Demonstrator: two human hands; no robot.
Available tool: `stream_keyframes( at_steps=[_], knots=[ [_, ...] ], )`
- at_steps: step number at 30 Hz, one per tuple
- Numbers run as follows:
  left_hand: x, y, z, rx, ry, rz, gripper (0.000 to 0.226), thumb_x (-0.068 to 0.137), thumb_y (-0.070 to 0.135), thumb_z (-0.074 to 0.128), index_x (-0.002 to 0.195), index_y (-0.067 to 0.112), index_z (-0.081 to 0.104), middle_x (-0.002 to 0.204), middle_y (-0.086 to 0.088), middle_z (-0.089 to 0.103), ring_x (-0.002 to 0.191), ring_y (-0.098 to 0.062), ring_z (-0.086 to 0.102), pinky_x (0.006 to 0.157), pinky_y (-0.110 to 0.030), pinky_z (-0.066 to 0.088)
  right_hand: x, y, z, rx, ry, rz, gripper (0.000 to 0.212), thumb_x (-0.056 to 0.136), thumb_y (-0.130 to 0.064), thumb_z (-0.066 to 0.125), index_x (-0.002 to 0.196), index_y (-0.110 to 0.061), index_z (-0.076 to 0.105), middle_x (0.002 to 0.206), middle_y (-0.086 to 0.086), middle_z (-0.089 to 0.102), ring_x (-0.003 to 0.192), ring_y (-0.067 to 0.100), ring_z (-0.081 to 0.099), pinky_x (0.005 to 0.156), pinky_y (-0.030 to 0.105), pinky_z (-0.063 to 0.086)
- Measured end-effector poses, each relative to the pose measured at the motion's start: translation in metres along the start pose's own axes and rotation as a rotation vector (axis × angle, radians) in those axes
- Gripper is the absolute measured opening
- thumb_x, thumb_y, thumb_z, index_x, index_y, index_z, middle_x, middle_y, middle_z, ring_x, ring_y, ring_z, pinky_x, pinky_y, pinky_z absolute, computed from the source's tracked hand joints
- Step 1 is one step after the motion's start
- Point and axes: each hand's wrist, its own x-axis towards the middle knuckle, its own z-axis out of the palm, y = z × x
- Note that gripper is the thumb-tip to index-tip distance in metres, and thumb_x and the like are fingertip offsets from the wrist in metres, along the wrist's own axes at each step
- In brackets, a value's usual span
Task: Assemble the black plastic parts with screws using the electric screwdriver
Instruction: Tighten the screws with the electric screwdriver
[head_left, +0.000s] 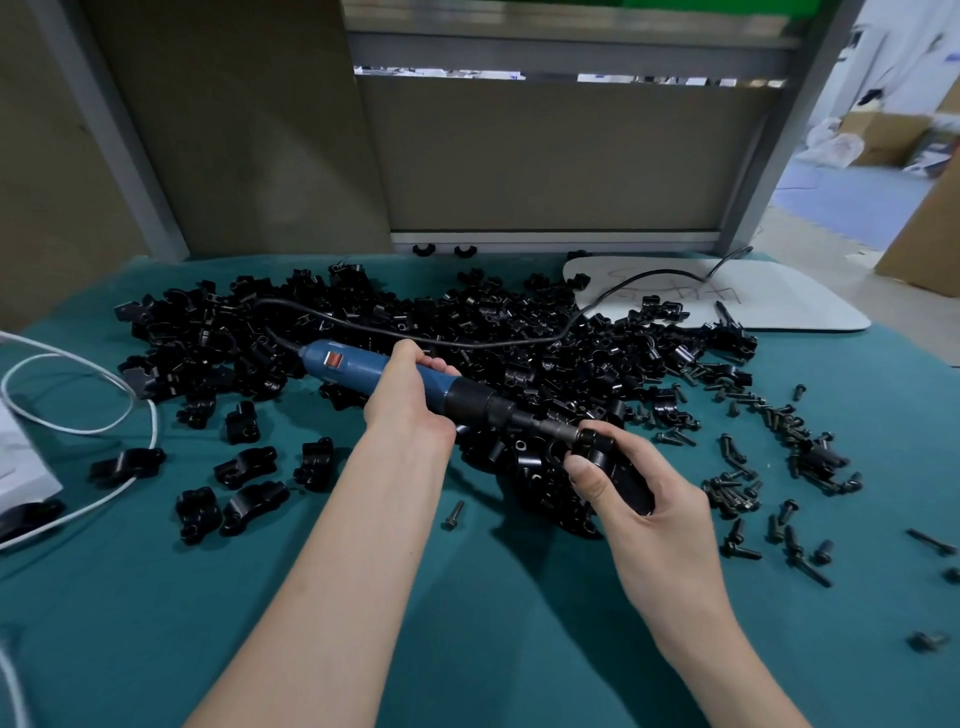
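Note:
My left hand grips the blue electric screwdriver around its middle, the tool lying almost level and pointing right. Its black nose and metal bit meet a black plastic part that my right hand holds, thumb in front and fingers curled behind. The screw at the bit's tip is hidden by the part. A big heap of black plastic parts covers the middle of the green cloth. Loose black screws lie scattered to the right.
Several separate black parts sit at the left front beside a white cable. The screwdriver's black cord runs over the heap to a white board at the back right. One lone screw lies between my forearms. Panels wall off the back.

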Motion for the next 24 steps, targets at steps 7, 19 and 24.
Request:
stream_keyframes(
  at_steps=[7, 19, 24],
  knots=[
    [0.010, 0.012, -0.001, 0.047, -0.010, -0.036, 0.017, 0.094, 0.015, 0.066, 0.102, 0.007, 0.054, 0.078, -0.003, 0.057, 0.058, -0.014, 0.057, 0.046, -0.024, 0.052, -0.004, -0.001, 0.001, -0.101, -0.083, -0.035, 0.034, 0.082, -0.062, 0.063, 0.116, -0.065, 0.059, 0.111, -0.033, 0.068, 0.106, -0.004, 0.061, 0.085, 0.013, 0.045],
    [0.000, 0.023, -0.008, 0.425, 0.037, 0.180, 0.030, 0.091, 0.018, 0.056, 0.120, 0.012, 0.052, 0.103, -0.007, 0.057, 0.087, -0.023, 0.058, 0.090, -0.043, 0.052, 0.004, -0.005, -0.003, 0.431, 0.041, 0.196, 0.054, 0.086, -0.063, 0.055, 0.121, -0.025, 0.068, 0.105, 0.015, 0.078, 0.094, 0.033, 0.077, 0.072, 0.034, 0.064],
    [-0.033, 0.003, -0.034, 0.900, 0.062, 0.753, 0.047, 0.097, 0.028, 0.050, 0.144, 0.021, 0.042, 0.136, -0.004, 0.043, 0.102, -0.017, 0.052, 0.071, -0.023, 0.038, 0.001, -0.009, -0.005, 0.461, 0.049, 0.225, 0.055, 0.088, -0.062, 0.051, 0.123, -0.022, 0.066, 0.099, 0.018, 0.078, 0.089, 0.035, 0.077, 0.065, 0.034, 0.062]
  ],
)
